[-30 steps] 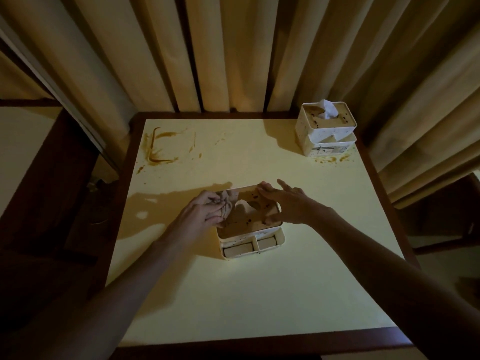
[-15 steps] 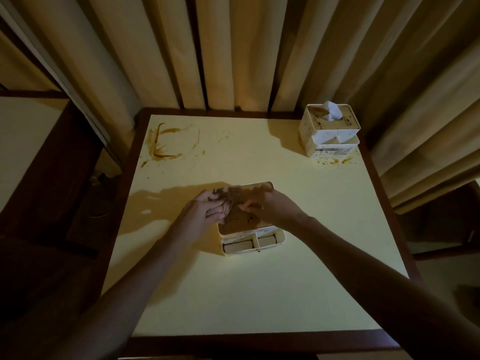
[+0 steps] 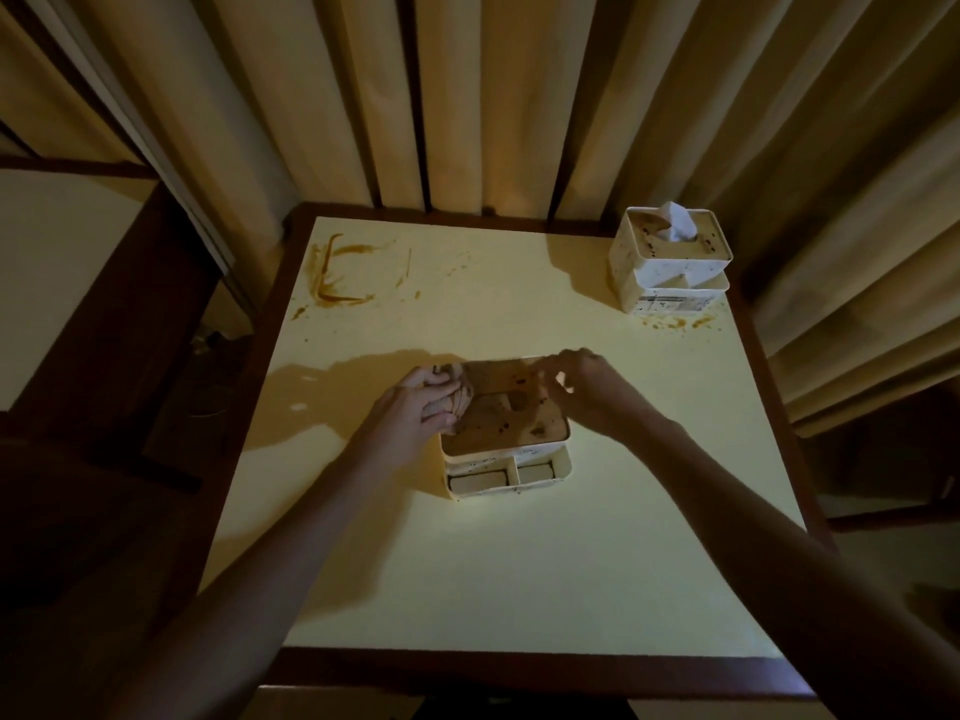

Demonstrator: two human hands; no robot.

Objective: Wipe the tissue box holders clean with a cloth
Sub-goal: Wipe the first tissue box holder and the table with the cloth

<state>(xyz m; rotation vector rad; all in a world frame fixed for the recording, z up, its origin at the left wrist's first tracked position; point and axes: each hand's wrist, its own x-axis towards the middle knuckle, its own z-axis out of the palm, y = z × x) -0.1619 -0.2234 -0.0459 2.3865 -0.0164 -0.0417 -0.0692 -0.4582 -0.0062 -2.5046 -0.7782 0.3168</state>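
Observation:
A cream tissue box holder (image 3: 506,454) with a brown-stained lid and small front compartments stands mid-table. At its far left corner my left hand (image 3: 418,405) grips a bunched, stained cloth (image 3: 461,394) against the lid. My right hand (image 3: 589,389) is at the far right corner, its fingertips curled and pinching the rim there. A second speckled holder (image 3: 667,275) with a white tissue (image 3: 675,228) sticking out stands at the table's back right corner.
The pale yellow table (image 3: 519,563) has a dark wooden rim. Brown smears (image 3: 337,285) mark its back left, and small stains (image 3: 680,322) lie in front of the second holder. Curtains (image 3: 467,96) hang close behind. Dark furniture stands on both sides.
My right hand reached left across the lid toward the cloth, then came back to the far right corner. My left hand stayed with the cloth at the left corner.

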